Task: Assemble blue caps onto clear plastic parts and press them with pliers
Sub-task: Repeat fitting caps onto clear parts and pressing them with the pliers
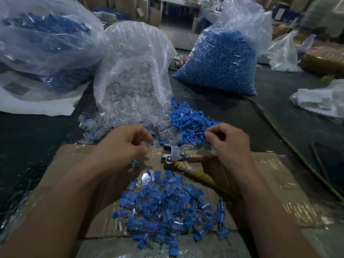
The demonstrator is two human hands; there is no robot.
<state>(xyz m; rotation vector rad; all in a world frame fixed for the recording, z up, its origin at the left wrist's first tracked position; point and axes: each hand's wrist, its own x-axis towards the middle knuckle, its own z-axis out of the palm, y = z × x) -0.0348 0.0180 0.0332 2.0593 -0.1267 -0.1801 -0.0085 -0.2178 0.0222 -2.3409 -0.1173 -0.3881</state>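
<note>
From the head camera, both arms reach out over a flat brown cardboard sheet (pixel 74 164). The left hand (pixel 128 144) has its fingers curled in, close to some clear plastic parts (pixel 119 121). It is too blurry to tell if it holds one. The right hand (pixel 227 144) has its thumb and first finger pressed together at the edge of the loose blue caps (pixel 188 120). I cannot tell if a cap is between them. The pliers (pixel 175 155) lie on the cardboard between the two hands, and no hand grips them. Near the person sits a heap of finished pieces (pixel 167 207), clear with blue tops. Farther back, the clear parts spill out of an open bag (pixel 134 58). A full bag of blue caps (pixel 219 60) stands to its right.
</note>
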